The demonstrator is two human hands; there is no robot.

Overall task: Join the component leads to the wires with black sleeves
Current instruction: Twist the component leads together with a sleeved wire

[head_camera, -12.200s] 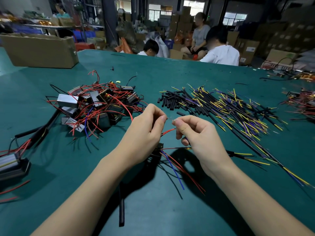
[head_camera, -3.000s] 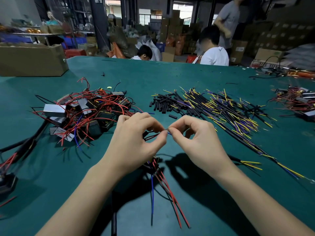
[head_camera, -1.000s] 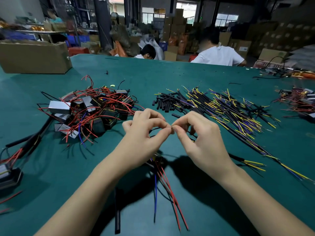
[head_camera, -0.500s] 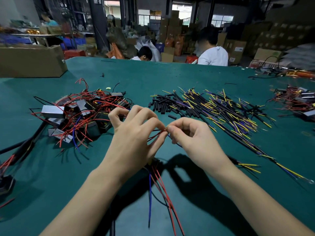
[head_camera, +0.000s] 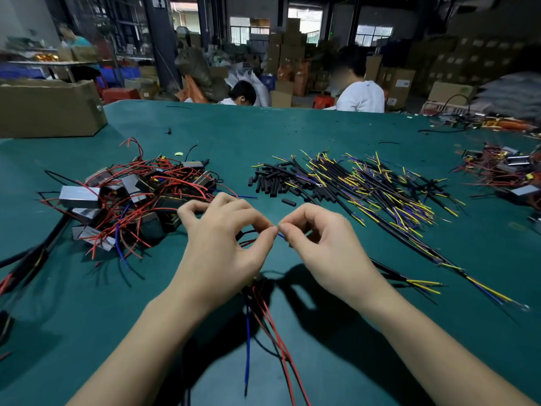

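Note:
My left hand (head_camera: 222, 253) and my right hand (head_camera: 328, 247) meet fingertip to fingertip above the green table (head_camera: 292, 130). Between them they pinch a thin blue wire end (head_camera: 280, 235). Red and blue component leads (head_camera: 263, 317) hang down from under my left hand; the component itself is hidden by the hand. A black-sleeved wire with yellow ends (head_camera: 409, 281) trails to the right from behind my right hand. To the left lies a pile of components with red leads (head_camera: 131, 197). At the right is a heap of black-sleeved wires (head_camera: 366, 189), with short black sleeves (head_camera: 269, 183) beside it.
A cardboard box (head_camera: 49, 109) stands at the back left of the table. Another pile of components (head_camera: 509, 171) lies at the far right. Thick black cables (head_camera: 32, 256) run off the left edge. Several people sit beyond the far edge among stacked boxes.
Both hands stay joined at the fingertips, twisting the wire ends; the fingers shifted slightly. The hanging red and blue leads swung a little.

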